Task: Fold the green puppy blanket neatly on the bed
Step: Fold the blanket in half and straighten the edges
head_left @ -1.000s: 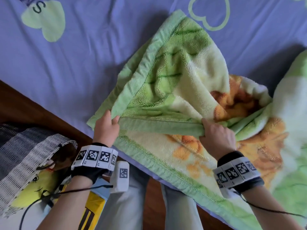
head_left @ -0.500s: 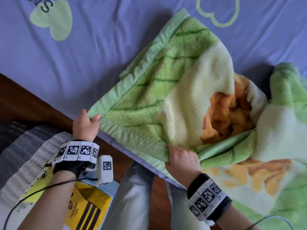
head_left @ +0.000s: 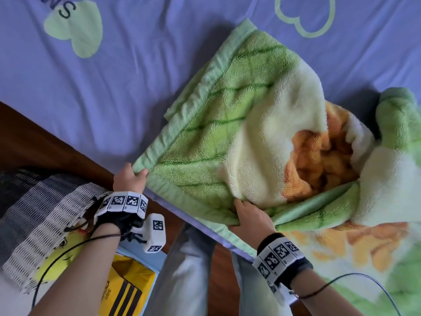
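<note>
Both hands — left (head_left: 127, 179), right (head_left: 250, 215) — pinching the blanket's (head_left: 227, 124) near hem.

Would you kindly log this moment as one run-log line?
left hand: pinching blanket corner | right hand: gripping folded edge | green puppy blanket: partly folded on bed sheet

Green-and-cream blanket (head_left: 239, 124), lilac sheet (head_left: 114, 87)

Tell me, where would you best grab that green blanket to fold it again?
Probably by the green blanket's stitched border, coming from the near bed edge. The left hand already pinches the near corner and the right hand grips the same hem further along. That flat, firm band seems easier to pinch than the bunched fleece on the right.
</note>
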